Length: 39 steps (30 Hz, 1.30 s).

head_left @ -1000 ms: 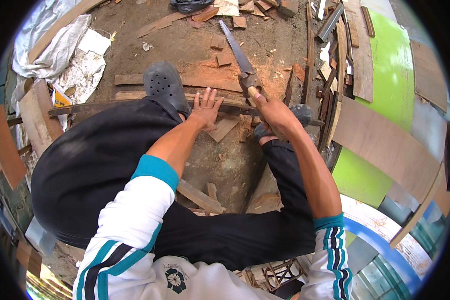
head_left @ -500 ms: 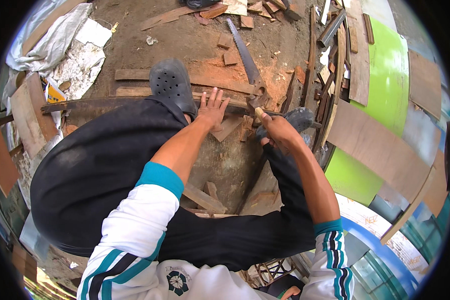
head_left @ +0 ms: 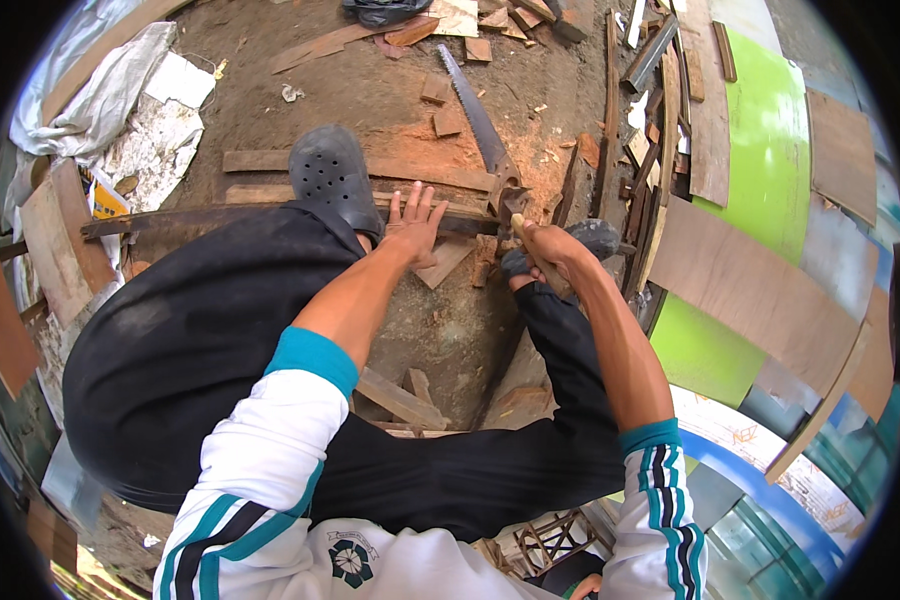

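Observation:
My left hand (head_left: 413,232) lies flat with fingers spread on narrow wooden strips (head_left: 257,193) and a long dark strip (head_left: 160,222). My right hand (head_left: 552,247) is closed round a wooden-handled tool (head_left: 558,283). Its dark head, near the strip's end, is hard to make out against the saw. The handsaw (head_left: 477,115) lies just beyond, blade pointing away, over orange sawdust. My left clog (head_left: 332,172) rests on the strips; my right clog (head_left: 595,237) is beside my right hand. A small wood offcut (head_left: 447,262) sits below my left fingers.
Long wood strips (head_left: 606,130) and scraps are piled on the right, beside bright green panels (head_left: 765,150) and a brown board (head_left: 750,275). White sacking (head_left: 120,85) lies at the far left. Small wood blocks (head_left: 447,123) are scattered on the dirt.
My right hand has tilted, so more of the tool's wooden handle shows below it. My left hand stays flat on the wood. The view has shifted slightly.

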Tool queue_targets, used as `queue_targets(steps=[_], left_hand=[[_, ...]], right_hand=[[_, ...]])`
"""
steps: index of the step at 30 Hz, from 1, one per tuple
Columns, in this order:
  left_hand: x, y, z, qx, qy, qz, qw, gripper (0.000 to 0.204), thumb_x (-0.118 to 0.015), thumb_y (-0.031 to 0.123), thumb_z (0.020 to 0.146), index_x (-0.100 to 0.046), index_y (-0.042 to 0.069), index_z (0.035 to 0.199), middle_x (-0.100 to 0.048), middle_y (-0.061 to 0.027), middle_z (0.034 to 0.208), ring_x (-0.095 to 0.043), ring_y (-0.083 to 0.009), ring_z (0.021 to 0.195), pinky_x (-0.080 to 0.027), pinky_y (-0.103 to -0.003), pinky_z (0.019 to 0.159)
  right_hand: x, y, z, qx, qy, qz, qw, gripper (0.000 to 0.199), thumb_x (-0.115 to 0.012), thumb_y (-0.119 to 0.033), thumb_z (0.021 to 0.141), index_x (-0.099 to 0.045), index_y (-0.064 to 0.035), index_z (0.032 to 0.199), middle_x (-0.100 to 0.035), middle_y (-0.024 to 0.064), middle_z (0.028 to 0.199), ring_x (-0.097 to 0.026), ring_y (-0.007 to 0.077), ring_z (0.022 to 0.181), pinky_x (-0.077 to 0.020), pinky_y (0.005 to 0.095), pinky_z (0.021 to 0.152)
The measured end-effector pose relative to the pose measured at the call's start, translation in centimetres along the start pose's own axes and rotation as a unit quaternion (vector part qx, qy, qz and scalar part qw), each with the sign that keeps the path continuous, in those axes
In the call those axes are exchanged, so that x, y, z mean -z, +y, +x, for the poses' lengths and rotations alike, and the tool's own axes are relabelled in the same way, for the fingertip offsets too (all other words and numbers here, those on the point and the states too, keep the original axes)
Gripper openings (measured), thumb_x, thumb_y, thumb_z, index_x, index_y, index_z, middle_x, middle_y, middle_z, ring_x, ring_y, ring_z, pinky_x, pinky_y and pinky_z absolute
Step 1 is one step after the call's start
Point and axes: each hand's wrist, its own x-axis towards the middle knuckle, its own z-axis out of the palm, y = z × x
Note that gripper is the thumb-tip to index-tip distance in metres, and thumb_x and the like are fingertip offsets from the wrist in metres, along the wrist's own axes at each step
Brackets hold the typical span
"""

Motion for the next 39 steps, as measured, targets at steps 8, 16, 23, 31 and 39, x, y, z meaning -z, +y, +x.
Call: queue_targets(steps=[8,16,23,31,39], left_hand=[[-0.5,-0.7,0.0,0.020,0.005,-0.006,1.000,0.118,-0.073,0.060,0.081,-0.001,0.013,0.162,0.012,-0.0217,0.167,0.022,-0.0417,0.152,0.008,-0.064,0.118],[-0.3,0.6,0.2,0.015,0.007,0.012,1.000,0.115,-0.066,0.065,0.083,-0.001,0.014,0.163,0.013,-0.0206,0.167,0.023,-0.0404,0.152,0.009,-0.064,0.118],[-3.4,0.4,-0.1,0.020,0.214,0.004,0.977,0.088,-0.066,0.058,0.089,-0.029,0.015,0.157,-0.023,-0.0182,0.160,-0.009,-0.0391,0.152,-0.004,-0.063,0.118],[-2.6,5.5,3.8,-0.212,0.405,0.034,0.889,0.045,-0.080,0.035,0.082,-0.064,0.011,0.117,-0.061,-0.0076,0.118,-0.056,-0.0267,0.113,-0.041,-0.045,0.094],[-0.6,9.1,4.1,-0.038,0.285,0.063,0.956,0.039,-0.070,0.043,0.088,-0.071,0.004,0.085,-0.071,-0.0137,0.078,-0.067,-0.0318,0.077,-0.046,-0.046,0.079]], right_hand=[[0.5,0.9,-3.6,0.100,0.014,0.235,0.967,0.057,-0.036,-0.053,0.107,-0.054,0.0012,0.110,-0.049,0.0056,0.071,-0.046,0.0156,0.048,-0.0411,0.0298,0.044],[-5.1,9.6,2.1,-0.029,-0.039,0.521,0.852,0.056,-0.031,-0.051,0.108,-0.054,0.0000,0.108,-0.052,0.0074,0.072,-0.050,0.0194,0.053,-0.0448,0.0339,0.046],[-7.5,13.0,-1.8,-0.004,-0.047,0.523,0.851,0.053,-0.033,-0.053,0.108,-0.052,-0.0040,0.107,-0.051,0.0047,0.073,-0.045,0.0150,0.052,-0.0402,0.0302,0.046],[-4.3,15.3,-10.0,0.010,-0.017,0.506,0.863,0.055,-0.033,-0.051,0.108,-0.055,-0.0006,0.111,-0.050,0.0044,0.070,-0.049,0.0150,0.051,-0.0430,0.0309,0.047],[-6.0,17.2,-10.9,0.027,-0.020,0.538,0.842,0.054,-0.034,-0.051,0.108,-0.054,-0.0011,0.108,-0.050,0.0037,0.070,-0.049,0.0138,0.051,-0.0419,0.0296,0.046]])
